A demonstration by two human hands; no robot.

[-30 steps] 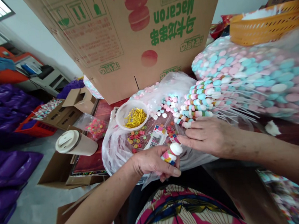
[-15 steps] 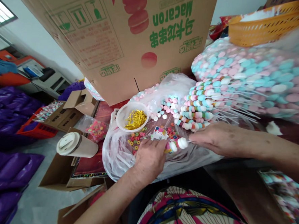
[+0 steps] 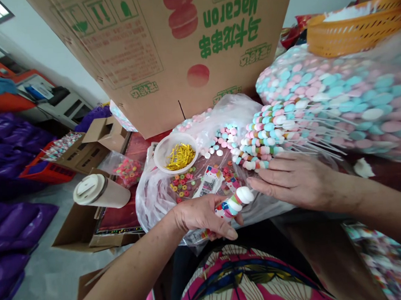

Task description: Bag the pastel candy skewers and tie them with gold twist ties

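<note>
My left hand point(image 3: 202, 215) is closed around a marshmallow skewer point(image 3: 239, 199) in a clear printed wrapper, its white end tilted up to the right. The wrapper's tail hangs below my palm. My right hand point(image 3: 299, 180) lies with fingers stretched out and slightly apart beside a pile of marshmallow skewers point(image 3: 270, 132), and nothing shows in it. Between the hands and the tall box lie printed wrappers point(image 3: 209, 181), coloured candy rings point(image 3: 182, 185) and loose marshmallows point(image 3: 223, 139). A white bowl point(image 3: 160, 157) holds gold twist ties point(image 3: 181, 156).
A tall cardboard box point(image 3: 129, 50) stands at the back. On the right are a big bag of marshmallows point(image 3: 353, 91) and an orange basket point(image 3: 332, 33). A lidded cup point(image 3: 113, 191) and a bag of candy rings point(image 3: 129, 170) sit at left.
My left hand has turned palm up, tilting the skewer's white end upward. My right hand has left the skewer's stick end and spread its fingers toward the pile.
</note>
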